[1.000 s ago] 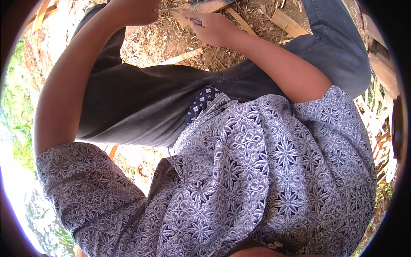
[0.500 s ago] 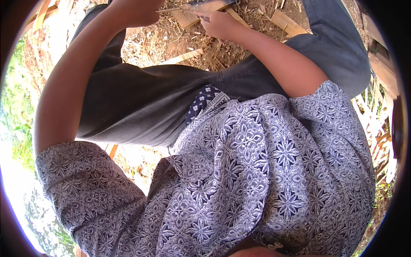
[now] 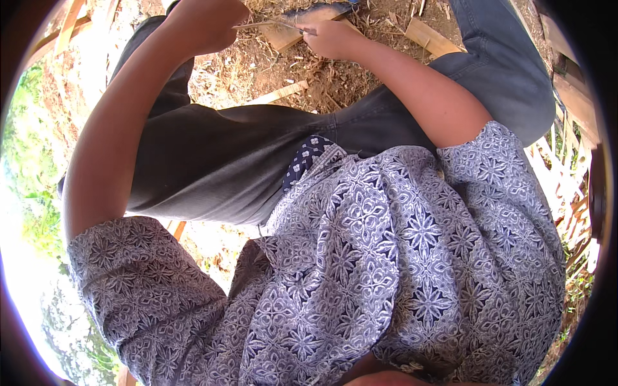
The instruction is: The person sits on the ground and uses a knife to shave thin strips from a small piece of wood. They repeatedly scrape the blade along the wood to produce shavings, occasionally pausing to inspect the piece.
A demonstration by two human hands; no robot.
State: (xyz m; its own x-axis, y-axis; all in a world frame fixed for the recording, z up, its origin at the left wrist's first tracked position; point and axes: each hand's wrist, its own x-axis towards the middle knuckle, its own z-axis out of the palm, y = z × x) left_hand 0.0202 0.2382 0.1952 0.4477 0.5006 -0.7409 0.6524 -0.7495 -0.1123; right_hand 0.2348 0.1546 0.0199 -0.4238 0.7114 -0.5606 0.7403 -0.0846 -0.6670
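At the top of the head view my left hand [image 3: 205, 27] is closed on the end of a thin pale strip [image 3: 251, 26], which looks like wood or bamboo. My right hand [image 3: 336, 40] is closed around a slim, dark-tipped tool [image 3: 306, 30]; it may be a small knife, but its kind is too small to make out. Strip and tool meet or overlap between my two hands. Just beyond them a wooden block [image 3: 281, 40] lies on the ground, with a dark flat piece [image 3: 320, 14] over or behind it.
My legs in dark trousers [image 3: 199, 154] spread around a patch of soil [image 3: 251, 74] strewn with shavings. A pale wood offcut [image 3: 280, 92] lies between them, and a plank [image 3: 432, 36] sits near my right knee. Slats and timber [image 3: 575, 106] stand along the right edge.
My left hand and forearm have shifted slightly down and to the right. My right hand has stayed nearly in place, with the strip and tool still between both hands.
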